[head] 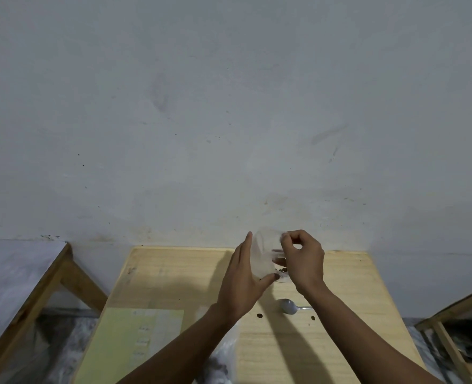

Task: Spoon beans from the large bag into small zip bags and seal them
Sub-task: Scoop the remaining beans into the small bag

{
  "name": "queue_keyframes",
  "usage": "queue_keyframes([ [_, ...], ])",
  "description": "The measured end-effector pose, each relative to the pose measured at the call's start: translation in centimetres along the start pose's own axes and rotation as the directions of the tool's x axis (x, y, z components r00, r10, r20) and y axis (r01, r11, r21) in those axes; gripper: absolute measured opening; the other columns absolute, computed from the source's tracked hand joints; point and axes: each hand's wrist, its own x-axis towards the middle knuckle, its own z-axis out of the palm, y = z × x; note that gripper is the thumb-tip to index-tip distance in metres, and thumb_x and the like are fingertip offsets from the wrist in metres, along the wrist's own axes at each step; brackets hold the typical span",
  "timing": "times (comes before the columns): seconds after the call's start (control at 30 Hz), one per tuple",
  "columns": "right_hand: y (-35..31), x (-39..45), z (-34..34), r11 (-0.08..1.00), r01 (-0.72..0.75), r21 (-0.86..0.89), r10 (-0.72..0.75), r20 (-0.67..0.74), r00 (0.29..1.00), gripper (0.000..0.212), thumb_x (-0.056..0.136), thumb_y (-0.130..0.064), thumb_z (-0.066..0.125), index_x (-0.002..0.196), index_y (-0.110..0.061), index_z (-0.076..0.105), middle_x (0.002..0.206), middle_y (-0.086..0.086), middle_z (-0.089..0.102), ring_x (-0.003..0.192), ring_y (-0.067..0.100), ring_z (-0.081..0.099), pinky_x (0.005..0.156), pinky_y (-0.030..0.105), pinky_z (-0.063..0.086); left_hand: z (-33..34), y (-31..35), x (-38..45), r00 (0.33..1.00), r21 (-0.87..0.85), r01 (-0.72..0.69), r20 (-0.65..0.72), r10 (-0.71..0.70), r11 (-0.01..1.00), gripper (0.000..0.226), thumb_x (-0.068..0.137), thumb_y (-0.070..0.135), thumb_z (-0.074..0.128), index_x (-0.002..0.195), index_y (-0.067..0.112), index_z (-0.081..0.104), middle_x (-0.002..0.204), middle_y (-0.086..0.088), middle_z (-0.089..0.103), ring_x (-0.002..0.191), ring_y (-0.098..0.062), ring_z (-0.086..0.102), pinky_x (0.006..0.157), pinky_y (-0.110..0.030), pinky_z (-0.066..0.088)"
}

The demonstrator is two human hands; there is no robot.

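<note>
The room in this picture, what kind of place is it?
Probably a plain room at home or a small workroom, not a factory: a bare, stained wall, a simple wooden table pushed against it, and a household spoon lying on the table.

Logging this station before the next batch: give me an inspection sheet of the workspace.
Surface: light wooden table against a grey wall.
Job's things: small clear zip bag held up between both hands, a few beans at its bottom; spoon lying on the table; large bag at the near edge, partly hidden by the left forearm.
Clutter: two stray beans on the table; yellow-green sheet at near left.
Hands: left hand supports the bag with straight fingers and thumb; right hand pinches its top edge.
Cables: nothing seen.
Surroundings: wooden-framed furniture on the left and on the right.
</note>
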Motion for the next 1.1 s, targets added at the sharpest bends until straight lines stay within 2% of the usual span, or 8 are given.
queue_keyframes([
  [0.17, 0.5, 1.0, -1.1, 0.987, -0.159, 0.032, 0.158, 0.034, 0.987, 0.015, 0.091, -0.006, 0.059, 0.083, 0.006, 0.064, 0.093, 0.028, 0.062, 0.053, 0.027, 0.064, 0.053, 0.038, 0.06, 1.2, -0.9, -0.2, 0.998, 0.049, 0.001, -0.059, 0.002, 0.999, 0.082, 0.084, 0.036, 0.072, 0.151, 0.021, 0.027, 0.147, 0.009, 0.037, 0.136, -0.004, 0.035, 0.108, -0.012, 0.026],
  [0.43, 3.0, 3.2, -3.0, 0.948, -0.319, -0.006, 0.318, 0.087, 0.944, 0.011, 0.086, 0.0, 0.059, 0.084, 0.011, 0.059, 0.079, 0.018, 0.056, 0.055, 0.038, 0.064, 0.061, 0.048, 0.062, 2.1, -2.2, 0.1, 0.993, 0.12, -0.114, -0.008, 0.115, 0.986, 0.062, 0.089, 0.031, 0.066, 0.143, 0.012, 0.043, 0.138, 0.001, 0.049, 0.129, -0.013, 0.046, 0.108, -0.035, 0.041],
  [0.53, 3.7, 3.6, -3.3, 0.936, -0.353, 0.006, 0.352, 0.082, 0.933, 0.004, 0.085, -0.002, 0.059, 0.081, 0.001, 0.059, 0.077, 0.016, 0.056, 0.054, 0.038, 0.067, 0.073, 0.061, 0.058, 2.4, -1.9, 0.1, 0.995, 0.095, -0.098, 0.027, 0.096, 0.991, 0.07, 0.086, 0.036, 0.07, 0.144, 0.013, 0.041, 0.139, 0.002, 0.048, 0.13, -0.01, 0.044, 0.109, -0.026, 0.037],
  [0.67, 3.9, 3.5, -3.0, 0.927, -0.37, 0.059, 0.365, 0.082, 0.927, 0.012, 0.087, 0.001, 0.059, 0.078, -0.004, 0.054, 0.082, 0.015, 0.052, 0.056, 0.035, 0.065, 0.058, 0.038, 0.061, 3.2, -1.6, 0.2, 0.998, 0.077, 0.007, 0.057, -0.011, 0.997, 0.094, 0.071, 0.043, 0.083, 0.147, 0.017, 0.034, 0.14, 0.008, 0.04, 0.129, -0.007, 0.037, 0.098, -0.006, 0.022],
  [0.8, 4.4, 3.4, -3.3, 0.92, -0.389, 0.048, 0.384, 0.089, 0.919, 0.02, 0.088, 0.001, 0.058, 0.071, -0.007, 0.049, 0.083, 0.016, 0.053, 0.054, 0.036, 0.064, 0.068, 0.051, 0.062, 3.9, -2.1, 0.4, 0.999, 0.134, -0.017, 0.035, 0.012, 0.991, 0.078, 0.076, 0.035, 0.079, 0.141, 0.013, 0.042, 0.131, 0.0, 0.05, 0.123, -0.018, 0.049, 0.102, -0.022, 0.038],
  [0.93, 4.9, 3.2, -4.0, 0.909, -0.411, 0.073, 0.397, 0.149, 0.905, 0.024, 0.091, -0.001, 0.058, 0.069, -0.007, 0.049, 0.08, 0.015, 0.053, 0.058, 0.034, 0.062, 0.068, 0.046, 0.061, 3.8, -2.9, 0.4, 0.998, 0.108, -0.039, 0.055, 0.033, 0.993, 0.069, 0.08, 0.036, 0.078, 0.138, 0.012, 0.049, 0.128, 0.0, 0.055, 0.12, -0.018, 0.053, 0.102, -0.026, 0.041],
  [1.0, 5.5, 3.2, -4.7, 0.898, -0.434, 0.074, 0.406, 0.246, 0.88, 0.025, 0.095, -0.017, 0.061, 0.076, -0.001, 0.058, 0.081, 0.015, 0.063, 0.066, 0.034, 0.065, 0.07, 0.041, 0.062, 3.5, -3.3, 0.4, 0.997, 0.105, -0.017, 0.073, 0.01, 0.994, 0.07, 0.08, 0.039, 0.078, 0.138, 0.015, 0.049, 0.129, 0.002, 0.055, 0.119, -0.016, 0.052, 0.101, -0.026, 0.042],
  [1.1, 8.0, 3.7, -6.7, 0.934, -0.334, -0.125, 0.355, 0.231, 0.906, 0.028, 0.095, -0.027, 0.062, 0.091, 0.0, 0.068, 0.084, 0.012, 0.07, 0.073, 0.027, 0.067, 0.071, 0.039, 0.056, 2.9, -4.3, 0.4, 0.994, 0.153, 0.019, 0.103, -0.035, 0.988, 0.072, 0.078, 0.041, 0.078, 0.139, 0.018, 0.047, 0.132, 0.004, 0.054, 0.122, -0.014, 0.05, 0.099, -0.021, 0.037],
])
